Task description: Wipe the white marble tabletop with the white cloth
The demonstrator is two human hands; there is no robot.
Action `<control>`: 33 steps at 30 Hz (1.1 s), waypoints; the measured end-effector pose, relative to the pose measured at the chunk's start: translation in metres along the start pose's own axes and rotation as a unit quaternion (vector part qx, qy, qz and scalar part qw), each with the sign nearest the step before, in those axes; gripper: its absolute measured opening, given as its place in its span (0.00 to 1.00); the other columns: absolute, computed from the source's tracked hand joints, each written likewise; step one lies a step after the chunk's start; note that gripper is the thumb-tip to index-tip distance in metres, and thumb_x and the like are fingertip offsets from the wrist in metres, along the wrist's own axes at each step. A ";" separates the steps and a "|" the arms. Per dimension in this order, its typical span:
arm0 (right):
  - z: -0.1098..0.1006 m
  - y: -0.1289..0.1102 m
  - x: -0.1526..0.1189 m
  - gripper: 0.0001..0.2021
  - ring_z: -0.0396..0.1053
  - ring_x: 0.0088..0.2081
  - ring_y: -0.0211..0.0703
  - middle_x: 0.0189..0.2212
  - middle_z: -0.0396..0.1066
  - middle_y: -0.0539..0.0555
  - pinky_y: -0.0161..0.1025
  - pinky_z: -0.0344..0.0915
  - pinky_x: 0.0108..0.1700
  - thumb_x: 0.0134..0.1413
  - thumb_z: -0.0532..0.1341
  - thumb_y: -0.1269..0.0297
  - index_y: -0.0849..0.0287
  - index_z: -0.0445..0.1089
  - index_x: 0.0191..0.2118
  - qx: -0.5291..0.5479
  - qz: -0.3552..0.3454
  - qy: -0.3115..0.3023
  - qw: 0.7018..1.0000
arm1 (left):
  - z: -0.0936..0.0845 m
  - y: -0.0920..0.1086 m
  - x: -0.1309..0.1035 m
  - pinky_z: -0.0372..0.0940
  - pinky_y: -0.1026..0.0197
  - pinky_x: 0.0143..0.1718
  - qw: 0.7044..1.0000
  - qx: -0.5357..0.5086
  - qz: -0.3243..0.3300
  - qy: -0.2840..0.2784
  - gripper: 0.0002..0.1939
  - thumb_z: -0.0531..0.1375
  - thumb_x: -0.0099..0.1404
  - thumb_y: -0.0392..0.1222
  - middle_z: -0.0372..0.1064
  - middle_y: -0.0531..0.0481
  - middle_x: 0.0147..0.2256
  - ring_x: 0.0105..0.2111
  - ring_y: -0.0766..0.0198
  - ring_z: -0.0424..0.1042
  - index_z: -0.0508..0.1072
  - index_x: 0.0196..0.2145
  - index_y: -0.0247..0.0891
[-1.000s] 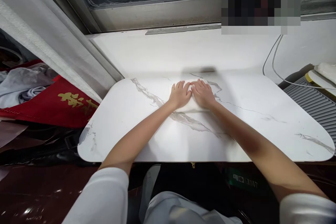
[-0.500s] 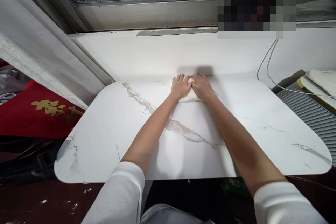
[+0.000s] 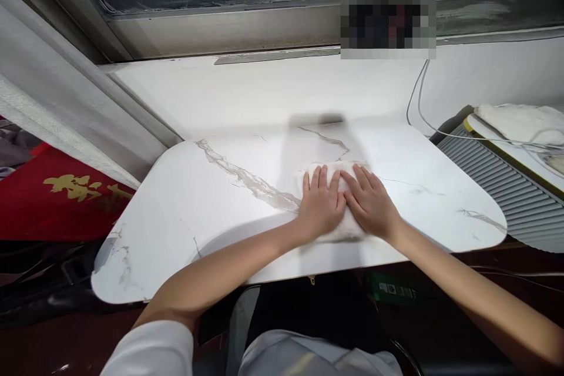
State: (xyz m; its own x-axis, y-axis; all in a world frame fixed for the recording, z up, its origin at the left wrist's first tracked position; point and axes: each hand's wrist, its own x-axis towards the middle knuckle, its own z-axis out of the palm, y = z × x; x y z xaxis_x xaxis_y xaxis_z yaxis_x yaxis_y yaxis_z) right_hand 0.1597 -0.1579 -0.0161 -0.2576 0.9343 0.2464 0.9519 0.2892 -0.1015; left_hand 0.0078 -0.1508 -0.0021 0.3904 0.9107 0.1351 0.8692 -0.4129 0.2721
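Note:
Under both palms lies a white cloth (image 3: pixel 346 228), flat on the marble-patterned white table (image 3: pixel 247 147) and right of its middle. My left hand (image 3: pixel 321 202) presses on the cloth's left part with fingers stretched out and pointing away from me. Beside it, my right hand (image 3: pixel 369 200) rests on the right part, fingers likewise extended. The two thumbs nearly meet over the cloth. Most of the cloth is covered by the hands; its far edge and near edge show.
A white wall and window frame (image 3: pixel 229 26) rise behind the table. Right of it stand a ribbed grey radiator (image 3: pixel 520 188) and a white fluffy cloth (image 3: pixel 520 119); white cables (image 3: pixel 416 91) hang down the wall. On the left are a grey curtain (image 3: pixel 57 70) and a red cloth (image 3: pixel 53 205) with gold characters.
Both hands have slid the cloth from the table's back edge toward me and slightly right. My elbows are bent more. The camera view has shifted a little.

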 end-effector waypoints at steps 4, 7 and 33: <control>-0.010 -0.005 -0.045 0.28 0.47 0.70 0.58 0.68 0.54 0.67 0.58 0.52 0.67 0.69 0.42 0.58 0.63 0.59 0.67 0.001 0.008 0.009 1.000 | -0.001 0.018 -0.033 0.42 0.34 0.68 0.998 0.010 0.051 -0.022 0.30 0.45 0.75 0.47 0.45 0.29 0.70 0.70 0.40 0.43 0.54 0.69 0.29; -0.016 -0.007 -0.058 0.27 0.46 0.71 0.57 0.69 0.52 0.66 0.60 0.53 0.66 0.70 0.41 0.57 0.62 0.57 0.68 0.006 0.014 0.005 1.000 | -0.002 0.024 -0.043 0.43 0.32 0.68 0.997 0.022 0.069 -0.036 0.30 0.42 0.75 0.47 0.44 0.28 0.70 0.70 0.39 0.42 0.52 0.69 0.28; 0.018 0.089 0.165 0.26 0.53 0.67 0.55 0.67 0.56 0.64 0.55 0.53 0.65 0.66 0.42 0.64 0.61 0.58 0.65 0.005 0.066 -0.016 0.998 | 0.012 -0.026 0.190 0.40 0.45 0.69 1.000 0.009 0.001 -0.006 0.28 0.43 0.73 0.44 0.52 0.42 0.69 0.69 0.54 0.48 0.56 0.68 0.39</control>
State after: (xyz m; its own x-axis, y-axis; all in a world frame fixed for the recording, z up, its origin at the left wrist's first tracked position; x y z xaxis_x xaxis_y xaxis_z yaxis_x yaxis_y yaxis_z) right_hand 0.1991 0.0260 -0.0020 -0.1350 0.9707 0.1988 0.9763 0.1646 -0.1407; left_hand 0.0631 0.0331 0.0053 0.3947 0.9103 0.1246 0.8741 -0.4138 0.2544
